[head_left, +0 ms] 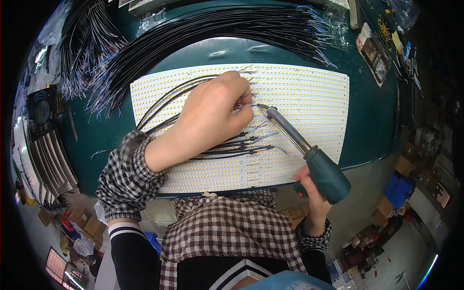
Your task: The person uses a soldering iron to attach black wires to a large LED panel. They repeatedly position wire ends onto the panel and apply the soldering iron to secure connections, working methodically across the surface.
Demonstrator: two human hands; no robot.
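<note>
A white LED board (314,96) with rows of small yellow LEDs lies across the table in front of me. My left hand (208,111) rests over its middle, thumb and fingers pinched on a black cable whose end is mostly hidden by them. Several black cables (222,151) with thin stripped ends lie across the board beneath and below that hand. On the right, my right hand (314,191) grips a soldering iron (321,169) by its dark green handle. The iron's tip touches or hovers just beside my left fingertips; I cannot tell which.
A large bundle of black cables (212,26) curves behind the board, and another bundle (92,38) hangs at the far left. A stained soldering tray (374,54) sits at the back right of the green table (369,116). At the left is a small black fan (42,110).
</note>
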